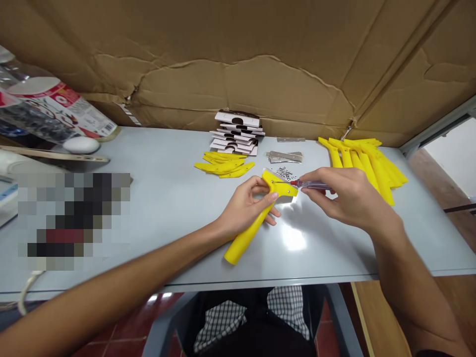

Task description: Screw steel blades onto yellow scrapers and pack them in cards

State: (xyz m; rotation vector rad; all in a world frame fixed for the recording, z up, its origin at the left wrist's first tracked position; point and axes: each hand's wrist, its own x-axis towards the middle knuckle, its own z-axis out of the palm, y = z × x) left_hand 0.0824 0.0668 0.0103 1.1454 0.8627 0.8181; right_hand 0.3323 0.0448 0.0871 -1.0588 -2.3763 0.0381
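Note:
My left hand (247, 206) is wrapped round a yellow plastic scraper (243, 240) near its head, its handle slanting down toward the table's front edge. A thin blade edge shows along the scraper's head. In my right hand (344, 196) is a screwdriver (314, 185) with a clear purplish handle. Its shaft reaches left across the scraper's head, and the tip meets the head near a screw. Just behind the head lies a small heap of screws (284, 173). Flat metal blades (285, 157) are stacked beyond them.
Yellow curved plates (226, 164) lie in front of a stack of folded cards (238, 131). Several yellow scraper handles (366, 163) are piled on the right. Bottles (63, 106) lean at the far left, near a pixelated dark object (80, 218). A cardboard wall (238, 84) closes the back.

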